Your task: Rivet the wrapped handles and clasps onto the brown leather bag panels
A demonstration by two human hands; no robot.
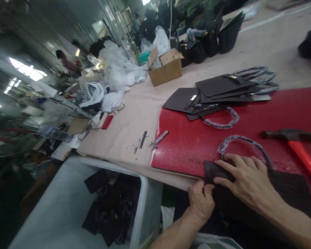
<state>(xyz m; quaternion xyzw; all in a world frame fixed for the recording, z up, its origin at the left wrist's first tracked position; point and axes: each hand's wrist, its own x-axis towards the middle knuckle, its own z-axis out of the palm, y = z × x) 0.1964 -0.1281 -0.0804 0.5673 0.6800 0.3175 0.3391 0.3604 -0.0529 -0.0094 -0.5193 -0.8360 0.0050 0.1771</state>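
A dark leather panel [292,186] with a plastic-wrapped handle [256,143] lies over the near edge of the red board [186,145]. My left hand [201,200] pinches the panel's left corner at the board's edge, thumb and fingers pressed together. Above and to the right, my right hand [245,173] lies on the panel with its fingers bent and spread, its thumb and index finger touching a folded part near that corner. Farther back, a stack of similar dark panels [223,86] with wrapped handles rests on the board.
A hammer [300,148] with a red grip lies at the right. Small metal tools [143,139] and calipers [159,139] are left of centre. A grey bin [142,207] with dark pieces stands below left. A cardboard box [166,71] and plastic bags are behind; people stand far off.
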